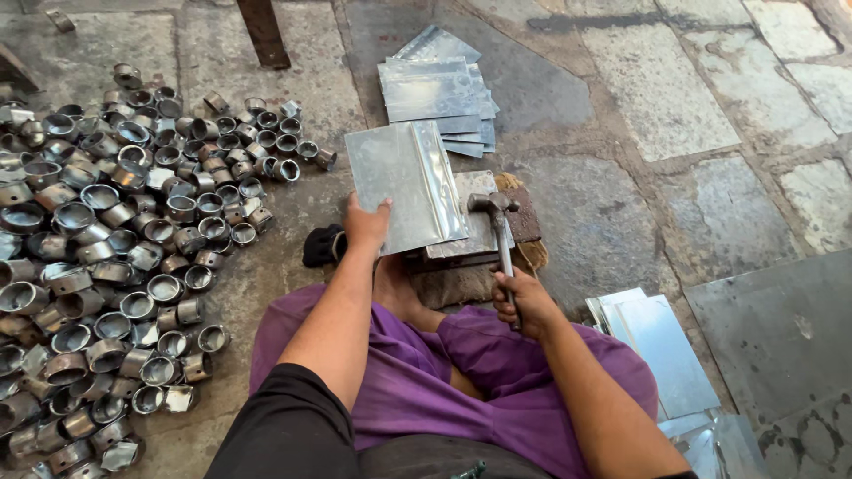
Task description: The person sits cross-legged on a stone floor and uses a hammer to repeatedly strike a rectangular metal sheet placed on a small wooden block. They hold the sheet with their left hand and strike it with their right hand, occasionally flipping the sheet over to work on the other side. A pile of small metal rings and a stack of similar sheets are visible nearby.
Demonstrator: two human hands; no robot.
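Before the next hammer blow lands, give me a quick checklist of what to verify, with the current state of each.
1. Left hand grips the near edge of the folded metal sheet: ok.
2. Right hand wrapped around the hammer handle: ok.
3. Hammer head sits beside the sheet's folded right edge, over the flat metal block: ok.
4. Left hand's fingers are away from the hammer head, at the sheet's opposite corner: ok.
5. Sheet lying flat on the block: cannot tell, its far end looks raised.
6. Pile of metal rings on the left lies apart from the sheet: ok.
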